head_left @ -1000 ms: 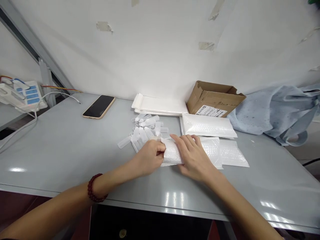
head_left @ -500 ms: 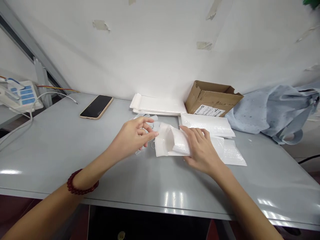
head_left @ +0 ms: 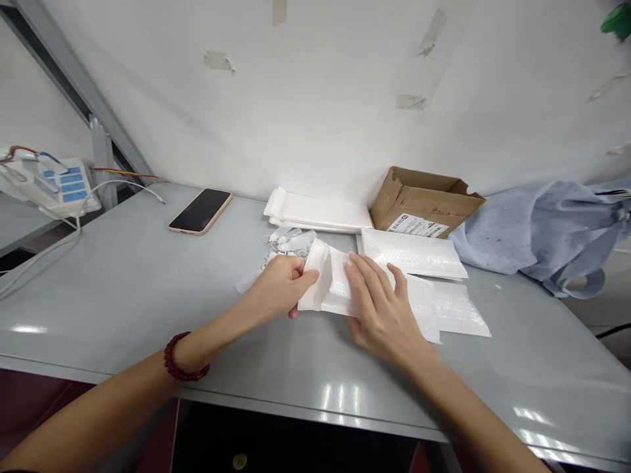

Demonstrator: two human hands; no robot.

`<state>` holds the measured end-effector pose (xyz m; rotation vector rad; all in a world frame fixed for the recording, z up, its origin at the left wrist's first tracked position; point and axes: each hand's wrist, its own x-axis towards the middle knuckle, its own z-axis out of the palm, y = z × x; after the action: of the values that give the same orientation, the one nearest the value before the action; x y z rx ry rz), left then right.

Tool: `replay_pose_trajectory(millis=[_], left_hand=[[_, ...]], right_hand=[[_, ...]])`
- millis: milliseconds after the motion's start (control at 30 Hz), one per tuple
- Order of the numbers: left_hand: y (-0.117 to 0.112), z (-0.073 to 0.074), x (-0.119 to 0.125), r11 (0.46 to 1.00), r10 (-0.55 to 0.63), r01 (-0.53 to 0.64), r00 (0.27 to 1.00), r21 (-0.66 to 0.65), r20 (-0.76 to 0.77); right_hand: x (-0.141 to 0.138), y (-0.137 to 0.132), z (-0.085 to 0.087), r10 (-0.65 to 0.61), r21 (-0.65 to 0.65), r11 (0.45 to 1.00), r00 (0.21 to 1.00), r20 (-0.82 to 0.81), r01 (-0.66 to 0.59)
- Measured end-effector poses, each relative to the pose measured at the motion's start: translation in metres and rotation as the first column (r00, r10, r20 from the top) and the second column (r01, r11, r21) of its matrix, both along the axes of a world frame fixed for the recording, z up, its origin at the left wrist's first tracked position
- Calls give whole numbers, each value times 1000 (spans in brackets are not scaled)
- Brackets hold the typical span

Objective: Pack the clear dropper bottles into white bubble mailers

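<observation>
Curled into a pinch, my left hand (head_left: 280,286) has hold of the left end of a white, bubble-textured plastic mailer (head_left: 339,292), thumb on top and fingers bent in beneath. My right hand (head_left: 387,302) grips the mailer more loosely, its fingers spread long across the upper face and its thumb at the near edge. So the mailer sits between my two hands, over the middle of the glossy grey tabletop (head_left: 148,289); I cannot tell whether its underside touches the surface. Its smooth flap shows at the end by my left hand.

Around my left wrist is a dark red beaded bracelet (head_left: 185,358). Just behind that hand lies a loose heap of small translucent plastic tubes with thin loops (head_left: 298,240), partly hidden by hand and mailer. To the right of the held mailer, more white bubble mailers (head_left: 463,309) overlap one another, and a plump white mailer (head_left: 414,254) lies behind them, in front of an uncovered brown cardboard box (head_left: 428,202) with a white label. Left of the box is a stack of flat white mailers (head_left: 320,210). Farther left rests a black-screened phone with a pale gold edge (head_left: 201,211).
</observation>
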<state>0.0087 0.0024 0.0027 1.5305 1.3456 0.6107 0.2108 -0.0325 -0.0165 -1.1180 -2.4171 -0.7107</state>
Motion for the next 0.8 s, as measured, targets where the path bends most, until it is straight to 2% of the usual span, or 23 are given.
replay_pose_trajectory(millis=[100, 167, 267, 333, 467, 600, 700, 800], left_hand=[[1, -3, 1, 999, 21, -20, 999, -29, 47], [0, -4, 3, 1000, -11, 12, 998, -13, 66], [-3, -3, 6, 989, -48, 48, 999, 139, -5], [-6, -2, 8, 957, -53, 74, 995, 281, -81], [-10, -2, 9, 845, -128, 176, 983, 504, -128], [-9, -9, 6, 673, -240, 285, 957, 683, -163], [-6, -17, 5, 538, -270, 359, 930, 763, -247], [-4, -25, 6, 439, -247, 425, 904, 792, -349]], right_hand=[[-8, -4, -7, -35, 128, 991, 998, 42, 30], [-11, -5, -10, -57, 114, 992, 994, 88, 47], [-11, -4, -13, -72, 51, 997, 987, 143, 65], [-10, -3, -13, -70, 35, 997, 987, 144, 66], [-7, -2, -10, -64, 46, 997, 991, 115, 59], [-2, 1, -6, -56, 71, 996, 996, 64, 52], [1, 2, -4, -28, 104, 994, 1000, 5, 28], [2, 3, 0, -1, 126, 992, 999, -47, 7]])
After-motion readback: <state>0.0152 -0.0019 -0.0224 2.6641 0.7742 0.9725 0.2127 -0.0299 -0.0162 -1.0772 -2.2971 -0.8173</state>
